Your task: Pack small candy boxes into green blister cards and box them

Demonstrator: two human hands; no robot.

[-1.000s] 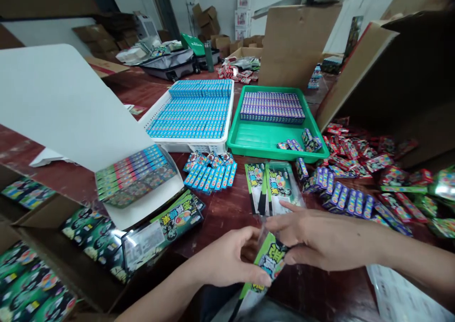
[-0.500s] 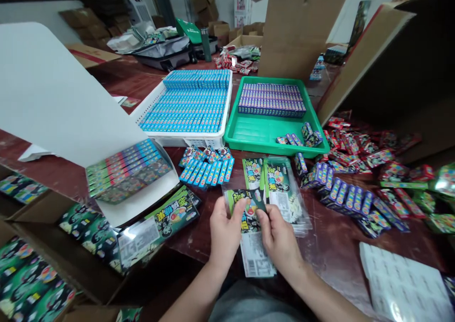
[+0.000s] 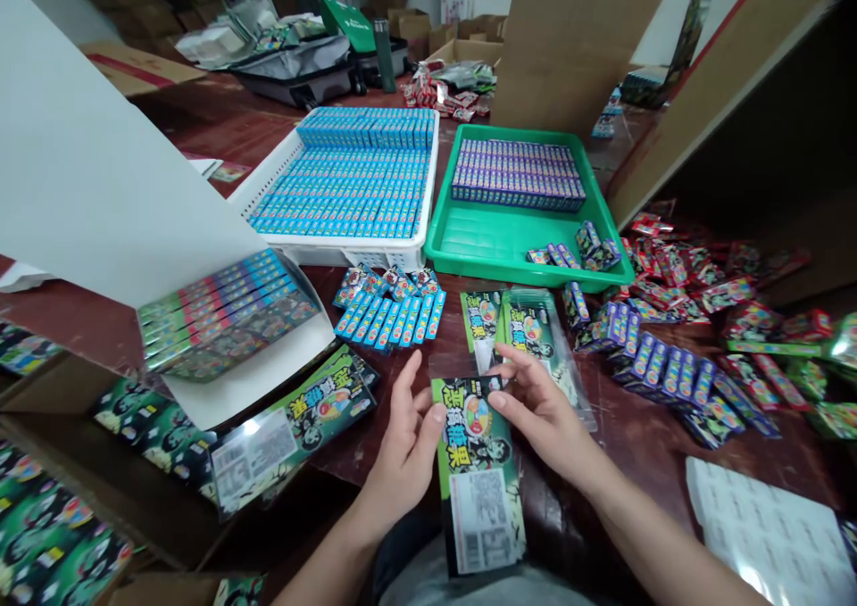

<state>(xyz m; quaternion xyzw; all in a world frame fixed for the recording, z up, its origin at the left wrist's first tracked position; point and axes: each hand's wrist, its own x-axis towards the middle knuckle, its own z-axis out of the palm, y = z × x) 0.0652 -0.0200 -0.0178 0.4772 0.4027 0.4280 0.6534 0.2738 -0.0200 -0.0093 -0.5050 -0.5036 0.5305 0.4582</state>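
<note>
Both my hands hold one green-and-black printed plastic bag upright over the table's near edge. My left hand pinches its left edge near the top with the thumb, the other fingers spread. My right hand grips the bag's top right corner with thumb and fingers. Just beyond the hands lies a small stack of the same bags. A row of loose blue candy boxes lies to the left of that stack.
A white tray of blue boxes and a green tray of purple boxes stand behind. Loose purple and red boxes cover the right side. Open cartons of filled bags sit left. A sticker sheet lies at lower right.
The bag has been turned from crumpled between my hands to flat and upright, printed side facing me. My hands moved forward and then spread to its edges.
</note>
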